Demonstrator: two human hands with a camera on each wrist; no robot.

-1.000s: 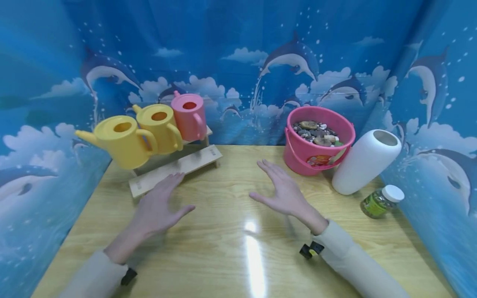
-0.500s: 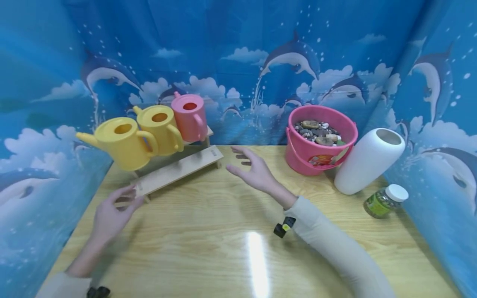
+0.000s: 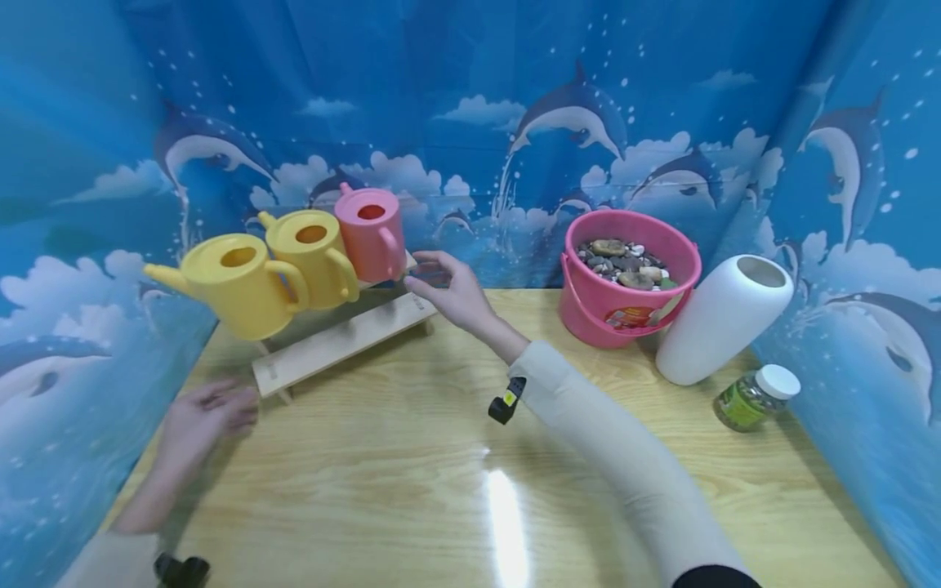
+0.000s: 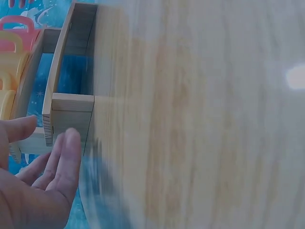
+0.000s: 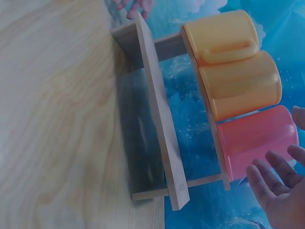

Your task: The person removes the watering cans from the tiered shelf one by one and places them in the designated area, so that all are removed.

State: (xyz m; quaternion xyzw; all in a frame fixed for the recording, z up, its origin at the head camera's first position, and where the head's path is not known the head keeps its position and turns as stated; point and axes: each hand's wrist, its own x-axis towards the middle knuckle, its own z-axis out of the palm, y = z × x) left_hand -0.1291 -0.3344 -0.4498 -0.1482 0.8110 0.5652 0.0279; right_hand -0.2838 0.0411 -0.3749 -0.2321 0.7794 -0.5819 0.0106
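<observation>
A two-step wooden stand (image 3: 345, 341) bears two yellow watering cans (image 3: 246, 296) and a pink watering can (image 3: 373, 241) in a row on its upper step. My left hand (image 3: 202, 425), blurred in the head view, is beside the stand's left end. In the left wrist view, its extended fingers (image 4: 69, 157) are near the lower step's end; contact cannot be told. My right hand (image 3: 461, 296) reaches to the stand's right end, close to the pink can. The right wrist view has its fingers (image 5: 276, 174) spread beside that can, gripping nothing.
A pink bucket (image 3: 588, 314) of pebbles stands back right, with a white vase (image 3: 716, 327) leaning beside it. Nearer lies a tilted, white-capped jar (image 3: 753, 400). A dolphin-printed curtain (image 3: 470, 147) encloses the wooden table (image 3: 412, 474) at the back and sides.
My left hand has moved left and down from in front of the stand to its left end. The right hand has moved left to the stand's right end. The cans stay on the stand.
</observation>
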